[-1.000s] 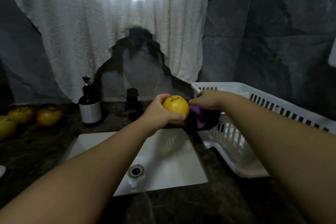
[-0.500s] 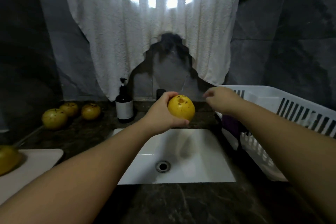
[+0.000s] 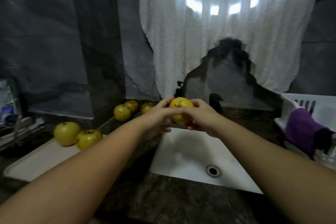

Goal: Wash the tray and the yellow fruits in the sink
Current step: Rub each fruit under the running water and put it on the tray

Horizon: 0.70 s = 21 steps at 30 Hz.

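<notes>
— What's changed?
— My right hand [image 3: 201, 118] has left the basket [image 3: 291, 103] and joined the left hand [image 3: 158, 116]; both sets of fingers now curl around the yellow fruit [image 3: 181, 108] above the sink's [image 3: 181, 160] back edge.
— And the tray [image 3: 41, 160]?
— On the table's left edge, unwashed I judge.

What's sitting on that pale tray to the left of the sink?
Two yellow fruits sit at the far end of the tray. The left forearm covers its near right corner, so anything there is hidden.
</notes>
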Available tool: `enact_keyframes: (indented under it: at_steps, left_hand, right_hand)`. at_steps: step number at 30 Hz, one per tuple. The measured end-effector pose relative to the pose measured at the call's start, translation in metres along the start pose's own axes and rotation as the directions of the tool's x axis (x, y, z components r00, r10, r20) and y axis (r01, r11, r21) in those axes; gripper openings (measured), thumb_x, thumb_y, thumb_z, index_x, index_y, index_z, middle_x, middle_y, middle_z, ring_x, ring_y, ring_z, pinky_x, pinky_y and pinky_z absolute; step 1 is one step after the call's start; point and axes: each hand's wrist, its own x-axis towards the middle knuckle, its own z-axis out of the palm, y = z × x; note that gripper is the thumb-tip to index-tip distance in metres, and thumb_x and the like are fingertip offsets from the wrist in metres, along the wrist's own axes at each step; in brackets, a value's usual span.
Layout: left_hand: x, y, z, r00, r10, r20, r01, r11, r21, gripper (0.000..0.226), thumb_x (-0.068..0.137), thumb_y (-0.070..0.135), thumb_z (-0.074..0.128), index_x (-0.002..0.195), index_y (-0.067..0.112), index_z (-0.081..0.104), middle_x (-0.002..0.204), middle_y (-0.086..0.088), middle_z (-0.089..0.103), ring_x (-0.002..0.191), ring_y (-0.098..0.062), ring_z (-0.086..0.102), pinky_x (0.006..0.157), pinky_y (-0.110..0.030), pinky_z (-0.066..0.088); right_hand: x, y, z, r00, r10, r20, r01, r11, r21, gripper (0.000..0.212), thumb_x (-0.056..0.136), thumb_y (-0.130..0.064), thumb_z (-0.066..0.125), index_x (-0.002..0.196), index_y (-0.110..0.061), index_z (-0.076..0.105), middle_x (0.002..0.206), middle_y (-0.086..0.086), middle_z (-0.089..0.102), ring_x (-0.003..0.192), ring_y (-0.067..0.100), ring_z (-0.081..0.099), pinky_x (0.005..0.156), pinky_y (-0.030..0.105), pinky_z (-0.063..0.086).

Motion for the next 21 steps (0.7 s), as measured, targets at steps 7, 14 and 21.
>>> enact_keyframes:
  at_steps: [7, 14, 21]
  left_hand:
    - [-0.025, -0.024, -0.065, 0.977, -0.142, -0.162, 0.099, 0.963, -0.25, 0.047, 0.094, 0.047, 0.07, 0.133, 0.027, 0.056, 0.115, -0.011, 0.075, 0.092, -0.023, 0.077, 0.073, -0.035, 0.062]
    - [-0.066, -0.059, -0.099, 0.95, -0.02, -0.311, -0.1, 0.926, -0.365, 0.066, 0.083, 0.012, 0.079, 0.14, 0.024, 0.049, 0.129, -0.014, 0.066, 0.099, -0.032, 0.077, 0.087, -0.043, 0.062]
    - [-0.12, -0.056, -0.154, 0.938, -0.134, -0.319, 0.07, 0.976, -0.205, 0.063, 0.088, 0.013, 0.08, 0.141, 0.036, 0.056, 0.112, -0.003, 0.073, 0.093, -0.026, 0.071, 0.083, -0.039, 0.062]
  right_hand:
    - [0.015, 0.01, 0.066, 0.818, -0.517, 0.25, 0.575, 0.741, -0.348, 0.089, 0.074, -0.025, 0.086, 0.147, -0.045, 0.038, 0.138, -0.013, 0.035, 0.124, 0.013, 0.051, 0.104, 0.037, 0.051]
    - [0.018, 0.012, 0.121, 0.895, -0.224, 0.386, 0.258, 0.966, -0.037, 0.094, 0.062, -0.054, 0.091, 0.142, -0.048, 0.041, 0.134, -0.01, 0.053, 0.112, 0.012, 0.064, 0.081, 0.031, 0.062]
    - [0.005, 0.016, 0.186, 0.873, -0.368, 0.32, 0.404, 0.913, -0.051, 0.084, 0.071, -0.021, 0.093, 0.138, -0.036, 0.046, 0.119, -0.024, 0.052, 0.09, -0.013, 0.064, 0.072, 0.007, 0.05]
